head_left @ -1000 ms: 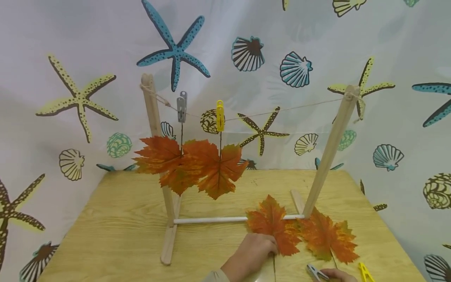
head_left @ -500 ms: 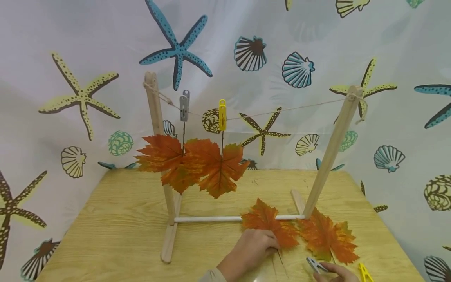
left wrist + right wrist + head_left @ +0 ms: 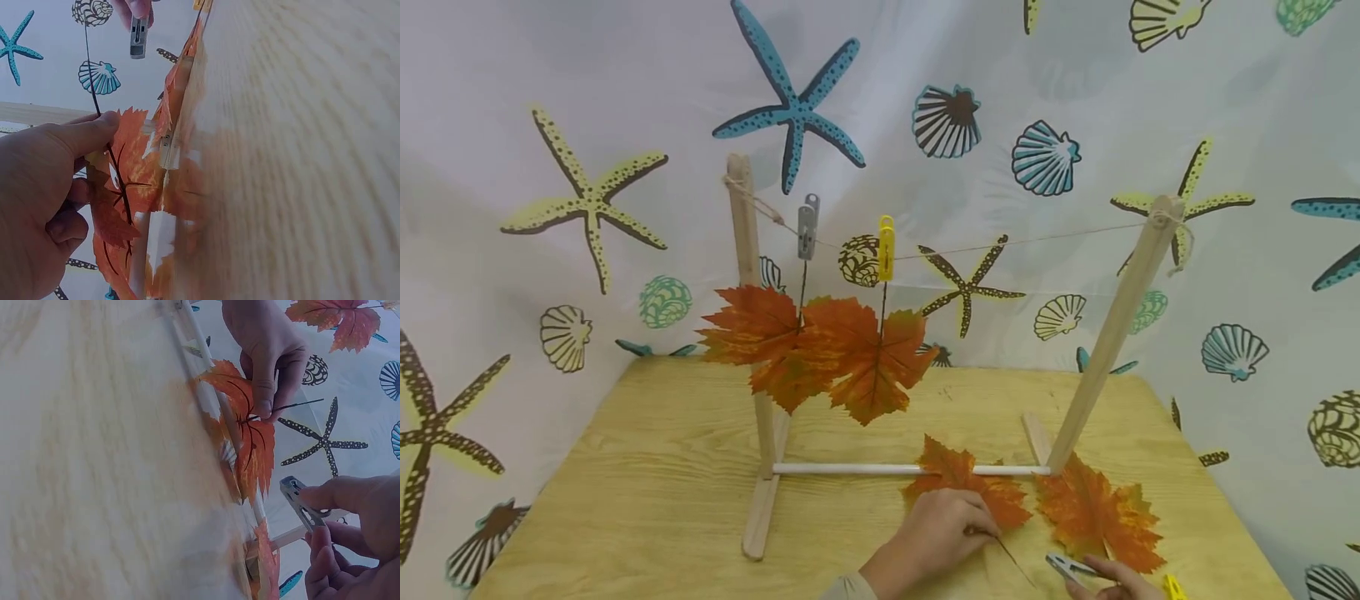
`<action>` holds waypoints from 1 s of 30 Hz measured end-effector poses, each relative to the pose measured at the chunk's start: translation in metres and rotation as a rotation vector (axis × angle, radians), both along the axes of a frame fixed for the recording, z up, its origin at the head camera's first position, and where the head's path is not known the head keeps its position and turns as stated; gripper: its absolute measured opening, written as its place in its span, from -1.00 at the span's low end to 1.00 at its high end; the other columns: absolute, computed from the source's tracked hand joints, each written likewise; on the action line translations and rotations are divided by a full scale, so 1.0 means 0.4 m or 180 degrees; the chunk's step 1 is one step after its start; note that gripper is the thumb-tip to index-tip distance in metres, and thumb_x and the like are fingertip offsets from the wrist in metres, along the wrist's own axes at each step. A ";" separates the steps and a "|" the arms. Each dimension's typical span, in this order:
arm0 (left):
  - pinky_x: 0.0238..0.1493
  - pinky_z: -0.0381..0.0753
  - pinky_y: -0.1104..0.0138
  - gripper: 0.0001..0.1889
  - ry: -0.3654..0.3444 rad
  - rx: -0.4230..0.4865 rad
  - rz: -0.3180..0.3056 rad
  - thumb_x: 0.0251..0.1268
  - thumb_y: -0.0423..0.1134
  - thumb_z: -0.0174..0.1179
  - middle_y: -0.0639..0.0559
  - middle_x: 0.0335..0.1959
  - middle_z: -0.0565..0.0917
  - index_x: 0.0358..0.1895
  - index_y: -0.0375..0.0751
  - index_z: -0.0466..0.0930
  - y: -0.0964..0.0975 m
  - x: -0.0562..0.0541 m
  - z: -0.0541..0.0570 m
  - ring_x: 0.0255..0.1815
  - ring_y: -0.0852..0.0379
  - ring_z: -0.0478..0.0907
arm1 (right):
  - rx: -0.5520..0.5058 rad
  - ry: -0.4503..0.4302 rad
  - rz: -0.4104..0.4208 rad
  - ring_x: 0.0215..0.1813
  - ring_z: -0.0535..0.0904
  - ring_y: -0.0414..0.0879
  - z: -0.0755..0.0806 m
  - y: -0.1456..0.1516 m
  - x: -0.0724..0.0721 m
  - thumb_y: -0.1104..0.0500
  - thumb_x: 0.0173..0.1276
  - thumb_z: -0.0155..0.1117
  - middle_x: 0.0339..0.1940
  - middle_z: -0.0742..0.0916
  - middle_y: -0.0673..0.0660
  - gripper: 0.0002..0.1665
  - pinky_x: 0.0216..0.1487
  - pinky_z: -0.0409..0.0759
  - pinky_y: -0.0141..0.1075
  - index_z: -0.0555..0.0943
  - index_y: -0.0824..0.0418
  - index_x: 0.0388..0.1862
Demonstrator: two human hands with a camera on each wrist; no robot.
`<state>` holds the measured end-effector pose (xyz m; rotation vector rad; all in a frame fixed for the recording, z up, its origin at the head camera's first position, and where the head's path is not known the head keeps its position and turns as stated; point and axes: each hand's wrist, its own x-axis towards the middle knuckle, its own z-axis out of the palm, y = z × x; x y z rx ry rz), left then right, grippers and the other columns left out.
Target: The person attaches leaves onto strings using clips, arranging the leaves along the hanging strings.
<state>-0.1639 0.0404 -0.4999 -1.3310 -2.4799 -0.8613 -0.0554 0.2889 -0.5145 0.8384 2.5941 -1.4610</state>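
Two grips are at work: the left hand [image 3: 938,533] pinches a maple leaf [image 3: 259,447] by its stem [image 3: 300,404], low near the tabletop [image 3: 647,467] and beside the white rod [image 3: 850,469]; the right hand [image 3: 1118,582] holds a gray clothespin [image 3: 138,44], though I can't tell whether its mouth is squeezed apart. That wiry stem looks thin enough, I'd say, to twist in the pinch, or slide from the clothespin if only its tip were caught. Jagged lobes might snag the rod, and the sagging twine [image 3: 1037,239] could let the hanging leaves [image 3: 880,367] bunch together. Their orange blades look like printed cloth, dark-veined, against plastic-looking pegs and squared, pale wooden posts [image 3: 1112,335].
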 end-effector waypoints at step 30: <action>-0.29 0.52 0.69 -0.96 -0.0031 0.0476 0.0532 0.23 -0.15 0.42 0.29 -0.33 0.80 -0.32 0.10 0.85 0.011 -0.005 0.074 -0.32 0.48 0.68 | -0.0380 0.0476 -0.0494 -0.54 0.53 -0.12 0.105 -0.060 -0.022 -0.02 -0.03 0.66 -0.26 0.78 -0.11 -0.21 -0.58 0.48 -0.26 0.64 0.22 0.21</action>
